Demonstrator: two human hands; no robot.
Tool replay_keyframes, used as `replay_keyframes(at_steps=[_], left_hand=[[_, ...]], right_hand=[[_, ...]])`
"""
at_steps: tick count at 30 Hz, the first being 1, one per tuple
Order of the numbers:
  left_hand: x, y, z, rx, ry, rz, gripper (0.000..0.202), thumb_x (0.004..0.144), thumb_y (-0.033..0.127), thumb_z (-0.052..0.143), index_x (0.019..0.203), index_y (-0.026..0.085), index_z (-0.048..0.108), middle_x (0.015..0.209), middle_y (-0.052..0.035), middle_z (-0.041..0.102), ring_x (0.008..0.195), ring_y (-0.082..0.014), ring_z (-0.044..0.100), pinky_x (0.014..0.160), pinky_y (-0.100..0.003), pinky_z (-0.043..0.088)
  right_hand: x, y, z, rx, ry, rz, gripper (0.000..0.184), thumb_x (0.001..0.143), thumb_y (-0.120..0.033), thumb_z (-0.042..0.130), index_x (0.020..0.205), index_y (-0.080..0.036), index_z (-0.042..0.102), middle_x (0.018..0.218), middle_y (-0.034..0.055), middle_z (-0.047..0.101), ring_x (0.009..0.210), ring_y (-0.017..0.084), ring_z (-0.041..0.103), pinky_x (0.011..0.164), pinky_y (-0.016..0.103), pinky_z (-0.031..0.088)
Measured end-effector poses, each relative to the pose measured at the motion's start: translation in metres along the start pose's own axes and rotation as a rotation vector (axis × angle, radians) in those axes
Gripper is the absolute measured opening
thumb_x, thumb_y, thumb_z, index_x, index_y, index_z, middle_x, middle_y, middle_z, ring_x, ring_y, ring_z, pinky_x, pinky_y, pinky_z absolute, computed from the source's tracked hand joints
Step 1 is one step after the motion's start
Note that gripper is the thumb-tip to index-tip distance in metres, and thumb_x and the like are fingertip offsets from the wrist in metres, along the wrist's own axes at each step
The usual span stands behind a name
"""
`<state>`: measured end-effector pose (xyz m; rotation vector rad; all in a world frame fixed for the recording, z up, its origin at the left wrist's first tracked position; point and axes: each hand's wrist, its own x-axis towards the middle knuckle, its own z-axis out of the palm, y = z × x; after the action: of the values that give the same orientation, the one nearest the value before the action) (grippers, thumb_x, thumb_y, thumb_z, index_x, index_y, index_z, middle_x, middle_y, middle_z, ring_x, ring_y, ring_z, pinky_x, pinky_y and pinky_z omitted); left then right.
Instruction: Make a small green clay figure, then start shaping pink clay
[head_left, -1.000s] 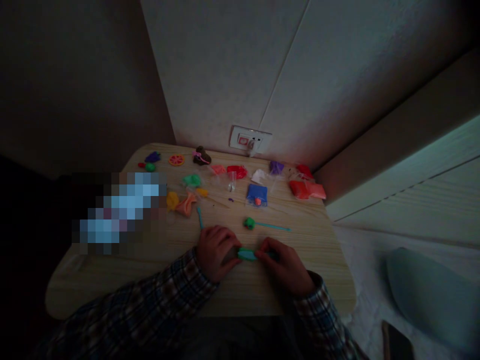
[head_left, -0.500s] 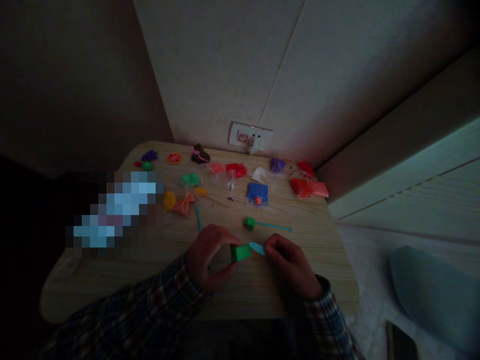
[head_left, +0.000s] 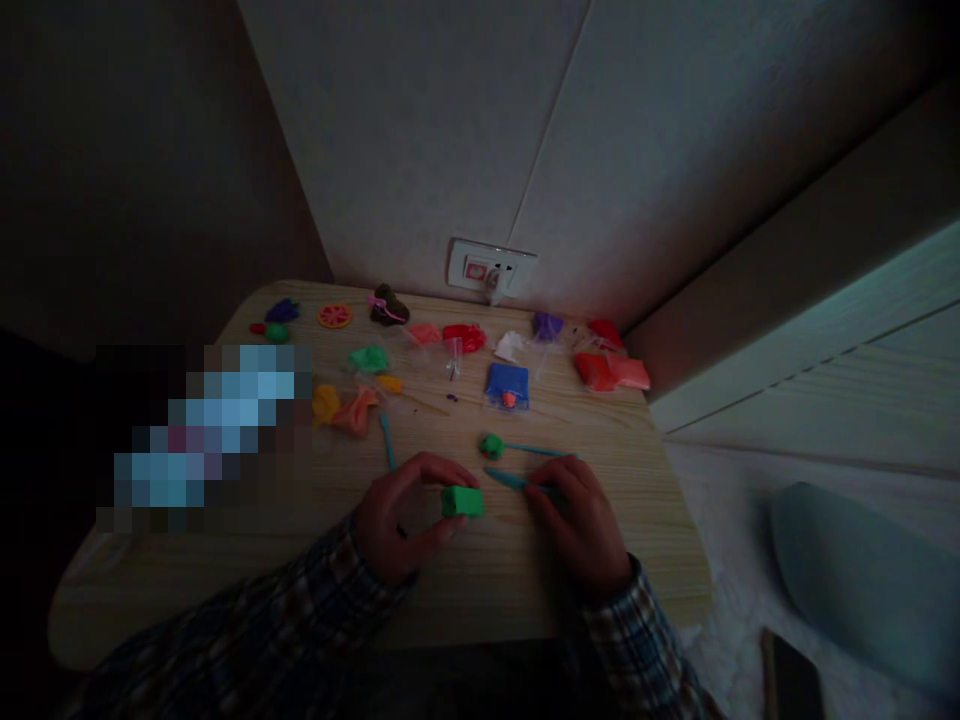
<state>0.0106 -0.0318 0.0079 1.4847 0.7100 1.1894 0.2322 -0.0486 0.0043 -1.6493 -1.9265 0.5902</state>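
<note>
My left hand (head_left: 401, 510) grips a green clay block (head_left: 462, 502) between thumb and fingers, just above the table. To its right, my right hand (head_left: 581, 520) has its fingers on a light-blue plastic clay knife (head_left: 506, 479), whose blade points left, apart from the block. Beyond the knife lies a round green clay piece (head_left: 491, 446) with a thin blue tool (head_left: 536, 450) stretching right from it. Another blue tool (head_left: 387, 440) rests near my left fingertips, its lower end partly hidden by them.
On the wooden table (head_left: 480, 600), bags of red clay (head_left: 600, 370), a blue clay packet (head_left: 508, 386) and several other coloured pieces lie toward the back. A brown clay figure (head_left: 389, 306) sits by the wall, below a socket (head_left: 491, 268). A pixelated patch covers the left side.
The knife has moved away from the block, with its blade now farther up the table. My right hand has lowered and opened out a little. The whole view has shifted slightly.
</note>
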Motion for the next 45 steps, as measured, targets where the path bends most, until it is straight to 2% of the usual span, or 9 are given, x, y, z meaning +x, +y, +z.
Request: replay_keyframes(at_steps=[7,12,18,22,27,31,36,40,45], left_hand=[[0.01,-0.01,-0.008,-0.64,0.115,-0.284,0.023,0.064,0.027,0.075,0.081,0.018,0.065,0.077,-0.0016,0.069,0.07,-0.0164,0.065,0.06,-0.025,0.052],[0.012,-0.01,-0.01,-0.802,0.189,-0.373,0.028,0.055,0.028,0.081,0.078,0.019,0.068,0.072,-0.0009,0.069,0.063,-0.0142,0.063,0.057,-0.025,0.051],[0.013,-0.008,-0.011,-0.785,0.197,-0.4,0.031,0.054,0.035,0.081,0.074,0.016,0.068,0.067,-0.0031,0.066,0.06,-0.0149,0.059,0.053,-0.025,0.045],[0.013,-0.011,-0.009,-0.72,0.178,-0.426,0.034,0.053,0.038,0.081,0.074,0.015,0.068,0.064,-0.0029,0.065,0.056,-0.0126,0.057,0.05,-0.022,0.043],[0.012,-0.009,-0.009,-0.498,0.159,-0.366,0.03,0.056,0.038,0.079,0.072,0.015,0.069,0.059,-0.001,0.063,0.052,-0.0095,0.052,0.049,-0.02,0.04],[0.01,-0.002,-0.012,-0.216,0.201,-0.17,0.019,0.066,0.03,0.072,0.081,0.019,0.067,0.075,-0.002,0.065,0.066,-0.0135,0.056,0.061,-0.024,0.045],[0.007,0.006,-0.012,-0.061,0.194,-0.04,0.015,0.07,0.021,0.068,0.083,0.017,0.064,0.077,-0.0037,0.064,0.072,-0.0152,0.059,0.065,-0.024,0.048],[0.007,0.008,-0.01,-0.066,0.193,-0.128,0.014,0.07,0.021,0.067,0.082,0.016,0.061,0.076,-0.0027,0.063,0.069,-0.0134,0.058,0.063,-0.023,0.048],[0.009,0.009,-0.009,-0.171,0.136,-0.255,0.02,0.071,0.031,0.066,0.079,0.015,0.058,0.063,0.0002,0.058,0.054,-0.0102,0.052,0.051,-0.021,0.043]], right_hand=[[0.011,-0.009,-0.01,-0.064,0.116,-0.058,0.026,0.086,-0.026,0.048,0.111,-0.018,0.053,0.104,0.0092,0.057,0.095,0.024,0.052,0.08,0.039,0.037],[0.03,-0.029,0.001,-0.122,0.073,-0.156,0.03,0.085,-0.023,0.05,0.114,-0.018,0.053,0.109,0.0096,0.057,0.102,0.024,0.05,0.084,0.04,0.035],[0.041,-0.025,0.02,-0.121,0.063,-0.107,0.024,0.078,-0.023,0.059,0.102,-0.019,0.06,0.109,0.009,0.058,0.102,0.026,0.049,0.085,0.044,0.035],[0.044,-0.025,0.015,0.291,0.062,-0.088,0.022,0.08,-0.025,0.057,0.102,-0.021,0.058,0.103,0.007,0.06,0.098,0.021,0.055,0.086,0.038,0.042],[0.057,-0.047,-0.005,0.816,-0.12,-0.07,0.026,0.083,-0.032,0.054,0.108,-0.024,0.055,0.096,0.0037,0.062,0.085,0.016,0.061,0.077,0.032,0.048],[0.071,-0.067,-0.016,0.785,-0.178,-0.187,0.022,0.084,-0.031,0.053,0.104,-0.024,0.059,0.098,0.0037,0.056,0.086,0.014,0.056,0.079,0.03,0.046],[0.078,-0.072,-0.006,0.959,-0.239,-0.202,0.033,0.082,-0.032,0.058,0.113,-0.025,0.049,0.089,0.001,0.053,0.081,0.012,0.054,0.076,0.027,0.046],[0.075,-0.067,0.001,0.998,-0.268,-0.189,0.019,0.08,-0.031,0.061,0.094,-0.022,0.053,0.086,-0.0005,0.055,0.08,0.011,0.056,0.076,0.024,0.046],[0.073,-0.065,-0.001,0.954,-0.286,-0.226,0.016,0.082,-0.028,0.058,0.097,-0.021,0.056,0.09,0.0011,0.057,0.083,0.012,0.056,0.079,0.027,0.045]])
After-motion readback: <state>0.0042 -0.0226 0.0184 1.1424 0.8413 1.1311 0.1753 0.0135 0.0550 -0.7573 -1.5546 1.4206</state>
